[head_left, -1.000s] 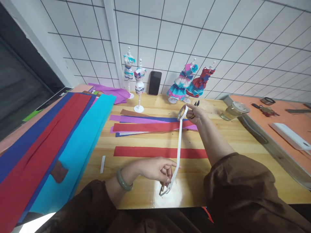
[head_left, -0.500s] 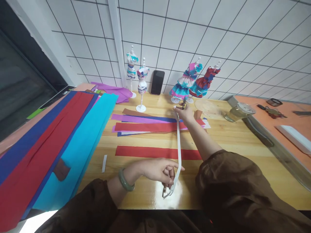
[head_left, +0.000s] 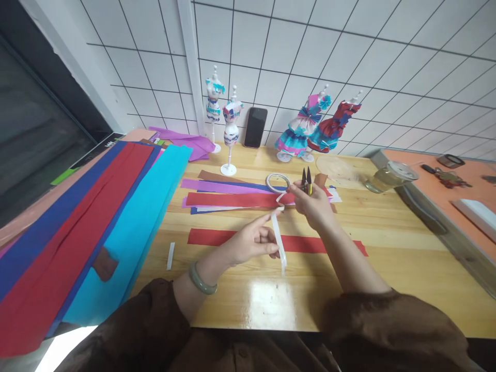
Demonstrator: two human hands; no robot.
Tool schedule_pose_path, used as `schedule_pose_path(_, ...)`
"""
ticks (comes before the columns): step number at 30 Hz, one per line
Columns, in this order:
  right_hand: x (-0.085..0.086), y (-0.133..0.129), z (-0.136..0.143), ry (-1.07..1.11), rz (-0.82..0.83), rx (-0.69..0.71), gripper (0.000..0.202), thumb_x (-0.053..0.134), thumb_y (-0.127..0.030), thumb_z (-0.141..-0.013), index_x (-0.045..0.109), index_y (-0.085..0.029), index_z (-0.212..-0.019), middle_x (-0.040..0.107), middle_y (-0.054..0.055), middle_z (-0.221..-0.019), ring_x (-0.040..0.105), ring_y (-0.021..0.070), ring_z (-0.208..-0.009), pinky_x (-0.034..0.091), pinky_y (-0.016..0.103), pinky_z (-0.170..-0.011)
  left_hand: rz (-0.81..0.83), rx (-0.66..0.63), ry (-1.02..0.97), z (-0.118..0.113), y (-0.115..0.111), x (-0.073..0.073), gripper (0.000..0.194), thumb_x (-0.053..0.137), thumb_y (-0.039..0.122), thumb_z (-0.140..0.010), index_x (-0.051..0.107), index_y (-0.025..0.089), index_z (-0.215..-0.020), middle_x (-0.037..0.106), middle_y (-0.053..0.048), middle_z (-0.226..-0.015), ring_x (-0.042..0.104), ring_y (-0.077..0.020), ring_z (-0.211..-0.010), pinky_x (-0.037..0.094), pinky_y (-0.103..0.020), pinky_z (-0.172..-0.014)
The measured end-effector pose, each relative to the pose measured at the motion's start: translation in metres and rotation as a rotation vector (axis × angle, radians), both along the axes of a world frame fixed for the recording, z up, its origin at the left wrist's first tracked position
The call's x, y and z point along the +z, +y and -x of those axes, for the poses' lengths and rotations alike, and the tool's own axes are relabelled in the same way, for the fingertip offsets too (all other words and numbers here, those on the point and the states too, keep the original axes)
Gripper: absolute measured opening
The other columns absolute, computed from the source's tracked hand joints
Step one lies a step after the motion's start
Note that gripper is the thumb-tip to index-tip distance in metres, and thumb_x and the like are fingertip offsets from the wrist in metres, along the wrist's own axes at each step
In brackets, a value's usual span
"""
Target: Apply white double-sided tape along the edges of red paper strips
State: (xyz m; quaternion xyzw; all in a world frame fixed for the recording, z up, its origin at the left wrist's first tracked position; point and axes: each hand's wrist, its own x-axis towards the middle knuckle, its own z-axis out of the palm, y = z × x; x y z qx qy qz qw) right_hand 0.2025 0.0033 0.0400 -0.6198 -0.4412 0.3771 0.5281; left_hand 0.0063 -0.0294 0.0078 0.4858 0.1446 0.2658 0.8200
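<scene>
My left hand [head_left: 251,242] is closed on a length of white double-sided tape [head_left: 278,235], which hangs down from the fingers over a red crepe paper strip [head_left: 217,237]. In my right hand [head_left: 314,206] is a pair of thread snips [head_left: 308,182] with dark blades pointing up and a yellow part. The tape roll [head_left: 267,182] lies just left of this hand, on a stack of coloured paper strips [head_left: 228,200]. A curled white end of tape sits between the roll and my left fingertip; whether my right fingers touch it, I cannot tell.
Long red, blue and turquoise paper sheets [head_left: 155,191] cover the left side. A short white strip [head_left: 170,256] lies nearby. Small mannequins [head_left: 230,135], dressed figures [head_left: 292,139] and a phone [head_left: 256,127] stand along the wall. A cup [head_left: 391,177] stands at right.
My right hand has drawn back from the far side with the snips. My left hand has risen from the near edge, and the tape no longer stretches straight between the hands.
</scene>
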Motion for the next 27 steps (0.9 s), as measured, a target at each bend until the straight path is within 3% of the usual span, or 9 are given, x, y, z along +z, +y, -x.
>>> schedule_pose_path(2,0.003,-0.030,0.011,0.073,0.049,0.078,0.032,0.063,-0.043,-0.069,0.050,-0.019,-0.085,0.038,-0.008,-0.049,0.024,0.0038,-0.036,0.017,0.019,-0.033,-0.014,0.106,-0.024,0.001,0.004,0.002,0.079,0.062,0.016,-0.072,0.018,0.026,-0.138,0.059,-0.002,-0.078,0.060,-0.0129,-0.070,0.045,-0.029,-0.069)
schedule_pose_path(4,0.003,-0.055,0.022,0.116,0.114,0.153,0.034,0.064,-0.043,-0.069,0.049,-0.019,-0.089,0.050,-0.004,-0.060,0.027,0.0036,-0.037,0.019,0.019,-0.034,-0.018,0.197,-0.026,0.001,0.008,0.001,0.079,0.062,0.016,-0.073,0.018,0.024,-0.138,0.059,-0.002,-0.076,0.059,-0.0130,-0.069,0.045,-0.029,-0.068)
schedule_pose_path(8,-0.005,-0.080,0.036,0.112,0.198,0.300,0.030,0.063,-0.041,-0.071,0.048,-0.020,-0.086,0.052,-0.004,-0.060,0.028,0.0031,-0.037,0.020,0.019,-0.035,-0.016,0.300,-0.005,0.001,0.015,-0.005,0.074,0.062,0.017,-0.072,0.024,0.022,-0.136,0.059,-0.001,-0.076,0.057,-0.0118,-0.067,0.044,-0.028,-0.067)
schedule_pose_path(12,-0.016,-0.083,0.038,0.071,0.183,0.317,0.033,0.067,-0.037,-0.067,0.047,-0.019,-0.086,0.061,0.002,-0.075,0.044,0.0062,-0.046,0.026,0.019,-0.039,-0.020,0.317,0.036,0.001,0.018,-0.009,0.072,0.062,0.018,-0.072,0.027,0.021,-0.134,0.060,-0.001,-0.075,0.057,-0.0115,-0.067,0.044,-0.027,-0.066)
schedule_pose_path(14,-0.020,-0.082,0.036,0.056,0.179,0.319,0.034,0.067,-0.038,-0.067,0.046,-0.019,-0.086,0.061,0.002,-0.072,0.049,0.0087,-0.051,0.030,0.020,-0.041,-0.006,0.320,0.059,0.001,0.018,-0.009,0.071,0.063,0.018,-0.071,0.029,0.021,-0.132,0.059,-0.001,-0.075,0.057,-0.0119,-0.068,0.045,-0.027,-0.065)
schedule_pose_path(20,-0.029,-0.082,0.034,-0.017,0.132,0.244,0.033,0.066,-0.038,-0.067,0.047,-0.019,-0.085,0.060,0.001,-0.069,0.055,0.0131,-0.061,0.043,0.027,-0.058,0.057,0.315,0.083,0.002,0.017,-0.007,0.067,0.063,0.019,-0.071,0.031,0.025,-0.130,0.057,-0.001,-0.079,0.061,-0.0156,-0.072,0.049,-0.032,-0.066)
schedule_pose_path(27,-0.037,-0.083,0.036,-0.212,0.065,0.170,0.028,0.063,-0.042,-0.070,0.049,-0.020,-0.082,0.057,0.001,-0.070,0.055,0.0158,-0.067,0.044,0.030,-0.066,0.127,0.331,0.098,0.001,0.017,-0.007,0.067,0.065,0.020,-0.070,0.031,0.024,-0.128,0.059,-0.002,-0.081,0.063,-0.0208,-0.080,0.051,-0.037,-0.070)
